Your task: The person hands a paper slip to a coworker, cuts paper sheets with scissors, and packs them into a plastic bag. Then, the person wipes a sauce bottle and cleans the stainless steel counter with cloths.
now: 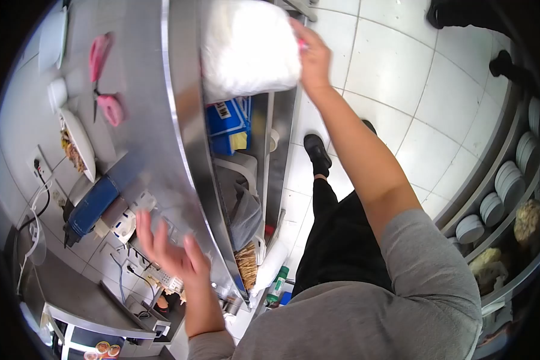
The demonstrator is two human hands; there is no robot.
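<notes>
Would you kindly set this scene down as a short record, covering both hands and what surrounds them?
Right hand: against the side of a white bundle; grip partly hidden
Left hand: open, holding nothing
On metal counter: pink-handled scissors
Below counter top: blue packets, thin sticks
Opposite shelf: stacked dishes
Floor: white tiles

Pink-handled scissors [96, 92] lie on a steel counter [144, 78], stacked dishes [510, 185] standing well apart.

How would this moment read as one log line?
right hand: on white package; left hand: open, empty; pink-handled scissors: on steel counter
</notes>
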